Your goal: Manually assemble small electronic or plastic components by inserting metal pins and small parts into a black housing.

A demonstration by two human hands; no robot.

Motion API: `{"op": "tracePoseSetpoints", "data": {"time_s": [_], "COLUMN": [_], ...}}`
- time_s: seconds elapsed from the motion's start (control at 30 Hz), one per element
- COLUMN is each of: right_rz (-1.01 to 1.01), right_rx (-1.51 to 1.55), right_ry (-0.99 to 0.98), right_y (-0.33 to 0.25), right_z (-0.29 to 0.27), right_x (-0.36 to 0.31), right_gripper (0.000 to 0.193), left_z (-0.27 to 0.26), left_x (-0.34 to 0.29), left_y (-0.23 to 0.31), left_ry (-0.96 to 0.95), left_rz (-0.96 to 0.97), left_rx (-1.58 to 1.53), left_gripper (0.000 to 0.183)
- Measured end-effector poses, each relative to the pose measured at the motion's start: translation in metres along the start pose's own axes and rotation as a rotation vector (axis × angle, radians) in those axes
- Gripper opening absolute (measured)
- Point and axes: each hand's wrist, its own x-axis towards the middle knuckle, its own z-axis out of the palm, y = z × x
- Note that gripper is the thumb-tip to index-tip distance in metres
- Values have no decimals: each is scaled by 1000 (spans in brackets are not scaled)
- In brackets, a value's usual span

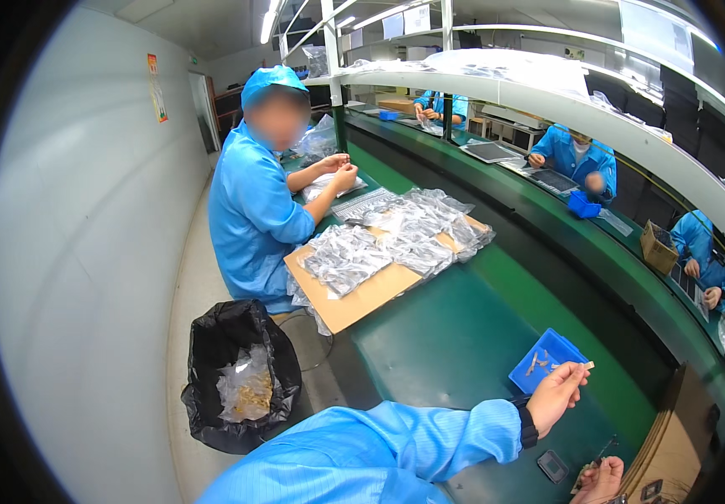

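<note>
The left hand (557, 393) is pinching a small tan strip (586, 365) between thumb and fingertips, just over the blue tray (539, 370) on the green bench (455, 336); the piece is looking light, thin and easily bent, best taken by its edges. The right hand (601, 480) is curling around something too small to identify

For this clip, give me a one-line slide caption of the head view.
Left hand pinches a small flat part over a blue tray on the green bench; right hand rests lower.
</note>
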Motion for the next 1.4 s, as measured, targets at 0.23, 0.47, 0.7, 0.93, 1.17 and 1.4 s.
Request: {"op": "tracePoseSetpoints", "data": {"time_s": [0.23,0.47,0.7,0.93,1.17,1.4], "right_rz": [394,-137,-163,-109,-102,-118], "right_rx": [256,50,52,43,97,112], "right_ry": [-233,4,-4,-10,-10,-35], "right_y": [38,-12,-9,-9,-12,-12], "right_z": [-73,19,24,17,21,22], "right_x": [42,-15,-13,-12,-15,-17], "right_gripper": [23,18,18,17,16,17], "left_z": [3,1,-3,-1,-7,-7], "left_x": [-2,-3,-3,-3,1,-2], "left_y": [-3,-5,0,-2,-5,3], "left_ry": [-7,0,10,12,-6,-44], "left_rz": [6,-14,-46,-52,-69,-58], "left_rx": [22,-15,-45,-54,-51,51], "left_gripper": [25,28,29,28,24,24]}}
